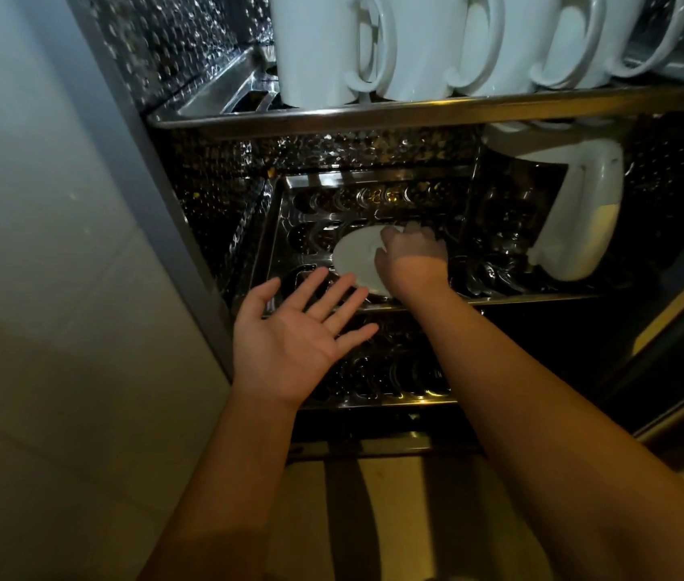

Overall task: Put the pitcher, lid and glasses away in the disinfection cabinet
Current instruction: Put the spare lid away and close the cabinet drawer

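Scanning left to right: left hand [296,341] hovers palm-up, fingers spread, holding nothing, just in front of the middle perforated steel shelf [499,299] of the cabinet. Next, the flat white oval lid [357,255] lies on that shelf, long axis running front-right to back-left. Right hand [413,255] sits on the lid's right edge, fingers curled over the rim; grip looks closed on it, though thumb contact is hard to tell. Lid body extends left of that grip, toward the empty left hand. Far right, the clear pitcher with white plastic handle [579,220] is already on the same shelf, apart from the lid. White ceramic mugs [415,44] fill the shelf above. Glasses not visible.
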### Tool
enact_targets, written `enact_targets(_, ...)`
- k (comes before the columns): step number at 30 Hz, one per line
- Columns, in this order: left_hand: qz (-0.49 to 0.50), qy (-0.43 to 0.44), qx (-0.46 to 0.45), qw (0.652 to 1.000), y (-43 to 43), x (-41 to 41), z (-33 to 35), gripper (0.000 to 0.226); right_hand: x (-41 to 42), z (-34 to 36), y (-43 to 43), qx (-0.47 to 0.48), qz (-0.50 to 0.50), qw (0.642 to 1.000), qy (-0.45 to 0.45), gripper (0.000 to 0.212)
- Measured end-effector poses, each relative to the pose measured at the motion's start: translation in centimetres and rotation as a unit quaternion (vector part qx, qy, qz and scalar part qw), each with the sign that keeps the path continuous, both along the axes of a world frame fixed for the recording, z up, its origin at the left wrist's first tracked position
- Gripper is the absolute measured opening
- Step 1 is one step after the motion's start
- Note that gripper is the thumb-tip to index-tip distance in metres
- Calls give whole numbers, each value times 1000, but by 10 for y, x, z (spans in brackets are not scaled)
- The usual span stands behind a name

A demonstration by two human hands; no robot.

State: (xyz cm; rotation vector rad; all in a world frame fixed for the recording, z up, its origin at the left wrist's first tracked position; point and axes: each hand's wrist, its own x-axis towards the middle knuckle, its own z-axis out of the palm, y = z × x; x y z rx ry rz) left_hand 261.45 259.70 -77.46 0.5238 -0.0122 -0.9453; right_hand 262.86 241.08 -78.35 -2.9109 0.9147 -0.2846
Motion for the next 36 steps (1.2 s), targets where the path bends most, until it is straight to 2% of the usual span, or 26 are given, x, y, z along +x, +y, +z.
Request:
enact_targets(7,31,-43,34,998,-5,-8,6,51,-24,2,18,-56,38,994,-80,36)
enact_targets(9,61,-94,72,991,-8,-15,9,46,-35,3,24,-67,56,991,-103,34)
enact_targets(11,104,-194,142,965,-13,-22,15,39,-47,5,31,-64,67,989,-117,34)
enact_targets(13,155,-311,237,907,-19,-29,19,31,-58,5,34,-58,69,990,-108,36)
enact_targets(15,203,-431,307,824,-22,-33,19,36,-69,4,34,-49,65,992,-99,38)
enact_targets(18,214,-619,392,646,-22,-39,12,51,-84,7,34,-39,69,993,-91,42)
enact_targets(20,186,-675,453,552,-24,-42,14,59,-91,13,34,-40,72,993,-82,42)
enact_targets(23,122,-709,538,439,-29,-42,36,62,-97,34,38,-26,69,993,-89,37)
enact_targets(24,99,-713,560,411,-31,-42,46,62,-98,44,40,-24,66,992,-103,33)
enact_targets(26,47,-710,588,385,-30,-45,69,62,-102,65,46,-19,49,989,-139,27)
enact_targets(29,7,-701,609,371,-23,-51,107,64,-111,101,55,-14,44,990,-135,29)
enact_targets(32,7,-704,617,352,-12,-62,154,64,-123,141,64,-19,35,992,-117,40)
enact_targets(36,19,-721,612,324,-4,-80,215,53,-138,200,77,-15,26,992,-121,40)
